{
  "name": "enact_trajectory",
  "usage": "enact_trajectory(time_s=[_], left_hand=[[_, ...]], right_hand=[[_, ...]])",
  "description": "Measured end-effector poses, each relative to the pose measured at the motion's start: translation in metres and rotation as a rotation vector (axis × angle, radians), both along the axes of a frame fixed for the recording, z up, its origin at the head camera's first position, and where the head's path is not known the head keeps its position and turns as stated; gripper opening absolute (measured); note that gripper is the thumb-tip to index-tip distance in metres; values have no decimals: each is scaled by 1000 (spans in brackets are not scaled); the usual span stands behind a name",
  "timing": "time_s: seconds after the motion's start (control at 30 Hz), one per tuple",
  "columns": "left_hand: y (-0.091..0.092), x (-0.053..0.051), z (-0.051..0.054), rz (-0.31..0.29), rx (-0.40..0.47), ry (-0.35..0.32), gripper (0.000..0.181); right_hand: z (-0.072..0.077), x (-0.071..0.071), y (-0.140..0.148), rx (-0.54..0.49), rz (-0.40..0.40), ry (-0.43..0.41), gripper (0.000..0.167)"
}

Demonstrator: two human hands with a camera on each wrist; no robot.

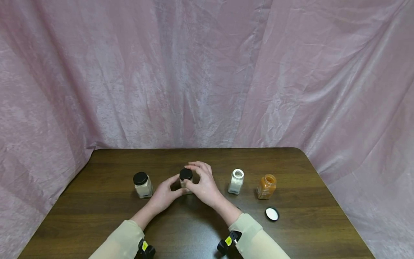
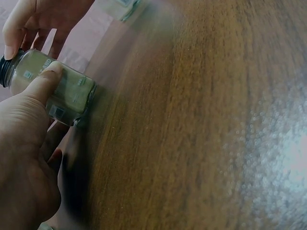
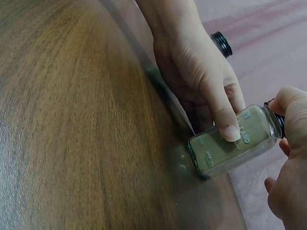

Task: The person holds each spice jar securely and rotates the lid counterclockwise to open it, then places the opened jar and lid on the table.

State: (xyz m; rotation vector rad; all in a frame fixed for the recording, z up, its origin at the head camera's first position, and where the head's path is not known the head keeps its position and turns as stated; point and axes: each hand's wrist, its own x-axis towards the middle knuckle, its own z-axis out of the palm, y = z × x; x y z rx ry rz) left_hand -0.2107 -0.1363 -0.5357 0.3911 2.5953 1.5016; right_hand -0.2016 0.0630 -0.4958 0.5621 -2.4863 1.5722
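One pink curtain [image 1: 207,72] hangs behind a brown wooden table [image 1: 97,216], and two pale sleeves [image 1: 119,241] reach in from six o'clock. Midway, the left hand [image 1: 163,196] pinches the glass body of the held jar [image 3: 240,149], thumb on one face and fingers on the far side; the right hand [image 1: 204,185], at about four o'clock from that jar, has thumb and fingers clamped on its black lid [image 1: 185,174]. Greenish contents fill most of this upright jar. Whether its base rests on the wood or just clears it, I can't quite tell.

Three more jars stand around it: a capped jar [image 1: 143,187] with cream contents at nine o'clock, an uncapped white jar [image 1: 235,185] at three, and farther out that way an orange-filled jar [image 1: 266,188] — also uncapped. Smallest is a loose lid [image 1: 272,214], white inside up, at roughly four o'clock.

Only the head view has the orange-filled jar and the loose lid. The right wrist view brings out lettering on the held jar — "AND" is legible — while the left wrist view catches another jar's base near twelve o'clock.
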Motion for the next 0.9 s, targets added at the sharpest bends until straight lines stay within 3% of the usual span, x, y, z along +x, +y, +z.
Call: enact_trajectory(time_s=[0.53,0.9], left_hand=[[3,-2,3,10,-24,7,71],[0,1,-1,13,-1,-9,73]], right_hand=[[1,-4,5,41,26,11,49],[1,1,6,-21,5,-70,81]])
